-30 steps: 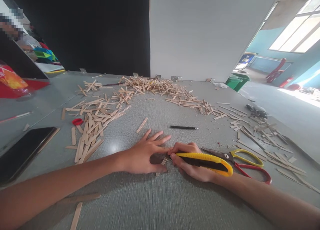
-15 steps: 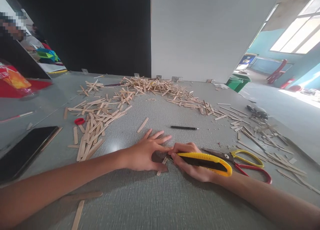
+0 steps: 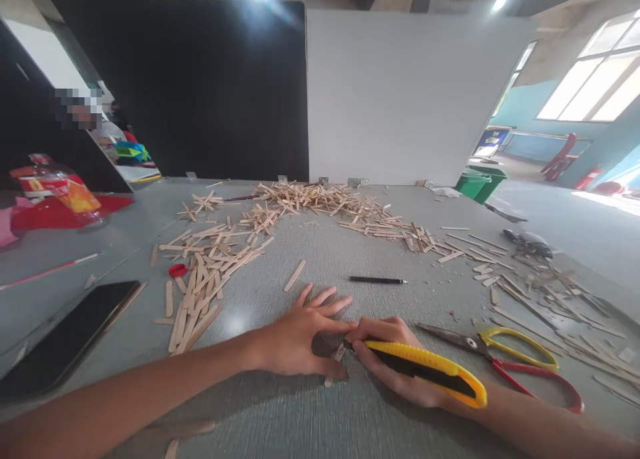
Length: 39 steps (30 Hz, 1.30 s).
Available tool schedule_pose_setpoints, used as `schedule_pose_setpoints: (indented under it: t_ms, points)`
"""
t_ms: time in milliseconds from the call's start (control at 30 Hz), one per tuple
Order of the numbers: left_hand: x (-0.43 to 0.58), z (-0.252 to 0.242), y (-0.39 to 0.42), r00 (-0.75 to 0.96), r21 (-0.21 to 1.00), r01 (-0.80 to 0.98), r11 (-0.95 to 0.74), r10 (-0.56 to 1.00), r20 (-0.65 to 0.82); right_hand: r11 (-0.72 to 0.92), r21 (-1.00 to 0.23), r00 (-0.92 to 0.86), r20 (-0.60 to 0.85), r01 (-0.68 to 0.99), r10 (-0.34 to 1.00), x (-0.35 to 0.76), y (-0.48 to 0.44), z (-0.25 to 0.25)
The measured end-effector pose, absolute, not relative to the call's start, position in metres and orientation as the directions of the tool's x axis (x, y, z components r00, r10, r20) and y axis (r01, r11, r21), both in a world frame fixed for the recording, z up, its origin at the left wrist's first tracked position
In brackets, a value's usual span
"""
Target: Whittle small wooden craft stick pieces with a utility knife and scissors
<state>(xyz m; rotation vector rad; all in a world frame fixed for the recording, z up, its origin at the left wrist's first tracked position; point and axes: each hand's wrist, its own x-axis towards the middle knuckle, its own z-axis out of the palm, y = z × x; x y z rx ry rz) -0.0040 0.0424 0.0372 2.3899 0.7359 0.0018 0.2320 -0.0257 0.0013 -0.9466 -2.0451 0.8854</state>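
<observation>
Wooden stick [image 3: 341, 354] on the table [image 3: 270, 392], partly hidden by the left hand [image 3: 303, 339]: fingers spread, thumb pinning it. Right hand [image 3: 400, 384] clenched round yellow cutter [image 3: 425, 370], front end at the stick. Slot-like mark on it, can't tell if cut through; looks midway. Pen [image 3: 377, 280] ahead, scissors [image 3: 471, 343] right. Beyond, pile of loose sticks [image 3: 315, 199], seemingly unworked.
</observation>
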Motion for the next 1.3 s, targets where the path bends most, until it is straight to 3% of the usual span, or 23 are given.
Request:
schedule_pose_setpoints:
  t_ms: [300,1067,1300]
  points:
    - [-0.007,0.037,0.043,0.850,0.611,0.483,-0.627,0.503,-0.156,0.487,-0.769,-0.435,0.303,0.413,0.848,0.231,-0.027,0.007]
    - [-0.008,0.046,0.043,0.862,0.590,0.482,-0.648,0.471,-0.187,0.543,-0.737,-0.430,0.371,0.402,0.823,0.229,-0.024,0.003]
    - [-0.008,0.039,0.047,0.871,0.572,0.471,-0.672,0.456,-0.181,0.484,-0.778,-0.420,0.313,0.401,0.852,0.231,-0.025,0.009]
